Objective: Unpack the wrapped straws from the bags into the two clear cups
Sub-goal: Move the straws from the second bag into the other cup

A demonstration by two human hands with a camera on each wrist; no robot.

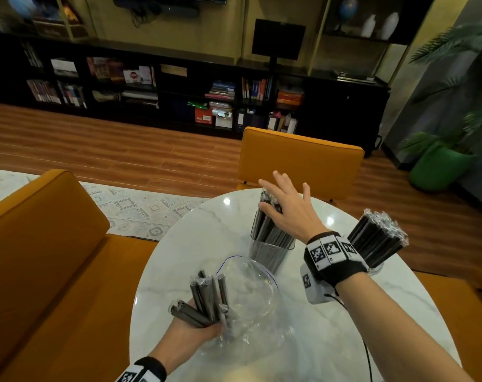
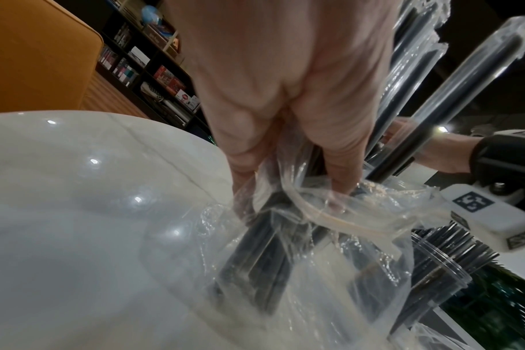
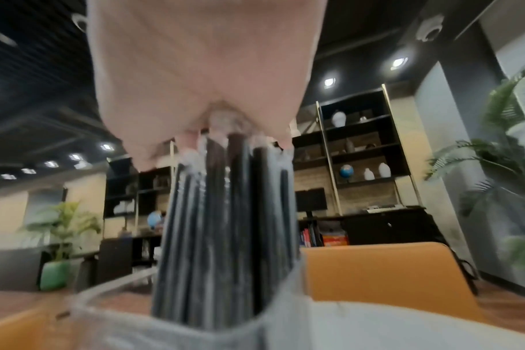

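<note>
Left hand [image 1: 191,330] gripped round a fan of black wrapped straws [image 1: 206,299], half out of the clear bag [image 1: 251,293] on the counter [image 1: 179,257]. Right hand [image 1: 285,209] spread flat, fingers straight, pressed on straw tops in the middle cup [image 1: 270,250]. Second cup [image 1: 376,267], full of straws, just beside the right wrist.

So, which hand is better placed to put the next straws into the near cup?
The left. The left hand already grips a bundle of straws at the plastic bag, near the cup. The right hand is open, resting on the straws standing in that cup.
</note>
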